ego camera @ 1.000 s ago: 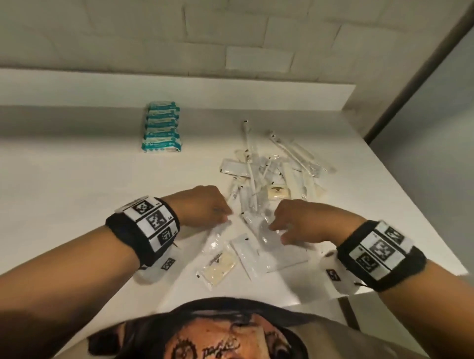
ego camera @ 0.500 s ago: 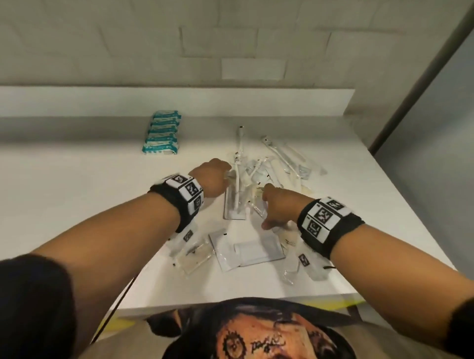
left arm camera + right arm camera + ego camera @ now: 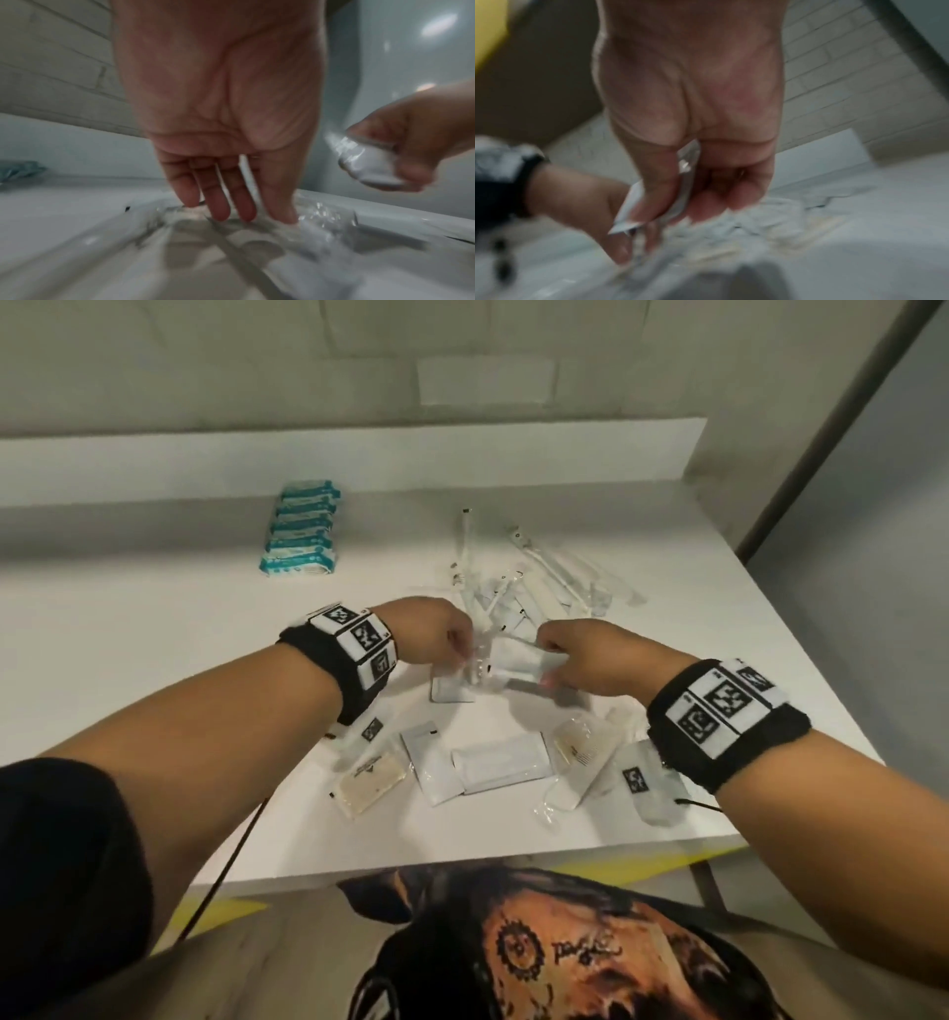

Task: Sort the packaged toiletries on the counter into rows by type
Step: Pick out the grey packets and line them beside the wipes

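Note:
A loose pile of clear-wrapped toiletries (image 3: 534, 588) lies mid-counter, long toothbrush packs on top. My right hand (image 3: 552, 660) pinches a flat white sachet (image 3: 516, 654) between thumb and fingers, just above the pile's near edge; the right wrist view shows that sachet (image 3: 682, 194) in the pinch. My left hand (image 3: 452, 644) is beside it, its fingers (image 3: 221, 205) pointing straight down with the tips on crinkled clear wrappers (image 3: 257, 229). Another white sachet (image 3: 452, 698) lies flat under the hands. A row of teal packs (image 3: 303, 526) stands at the back left.
Nearer me lie two white sachets (image 3: 495, 762), a beige soap packet (image 3: 367, 778) on the left and another (image 3: 585, 742) on the right. The white counter (image 3: 128, 649) ends at a front edge (image 3: 462, 862) and a right edge. A raised ledge (image 3: 359, 454) runs along the back wall.
Both hands went forward into the pile and have drawn together. The right hand now holds a white sachet lifted off the counter. The left fingers have come down on the clear wrappers.

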A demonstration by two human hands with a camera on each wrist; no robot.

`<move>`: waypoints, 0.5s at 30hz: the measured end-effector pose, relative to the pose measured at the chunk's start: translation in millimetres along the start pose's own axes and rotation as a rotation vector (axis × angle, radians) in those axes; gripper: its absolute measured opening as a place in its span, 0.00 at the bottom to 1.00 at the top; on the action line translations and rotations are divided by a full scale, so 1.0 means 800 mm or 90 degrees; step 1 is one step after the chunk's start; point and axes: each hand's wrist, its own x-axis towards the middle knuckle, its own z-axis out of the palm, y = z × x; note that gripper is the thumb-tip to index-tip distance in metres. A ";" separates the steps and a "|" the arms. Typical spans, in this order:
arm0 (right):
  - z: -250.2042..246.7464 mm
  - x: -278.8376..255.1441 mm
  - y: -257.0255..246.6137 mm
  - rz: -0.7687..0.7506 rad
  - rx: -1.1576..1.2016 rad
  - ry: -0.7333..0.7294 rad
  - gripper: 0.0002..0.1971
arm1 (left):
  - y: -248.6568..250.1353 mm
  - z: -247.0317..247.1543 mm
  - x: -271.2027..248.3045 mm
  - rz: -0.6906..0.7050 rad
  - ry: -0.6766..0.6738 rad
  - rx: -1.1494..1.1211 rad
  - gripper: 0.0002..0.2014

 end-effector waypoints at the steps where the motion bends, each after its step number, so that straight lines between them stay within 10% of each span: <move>1: 0.001 -0.009 -0.009 -0.026 0.003 -0.054 0.12 | 0.000 0.002 -0.007 0.036 -0.045 -0.012 0.11; 7: 0.045 -0.043 -0.055 -0.136 -0.252 -0.187 0.28 | 0.003 0.022 -0.019 0.041 -0.024 0.108 0.32; 15: 0.049 -0.034 -0.049 -0.226 -0.357 -0.089 0.16 | 0.009 0.023 -0.014 -0.006 0.035 0.215 0.23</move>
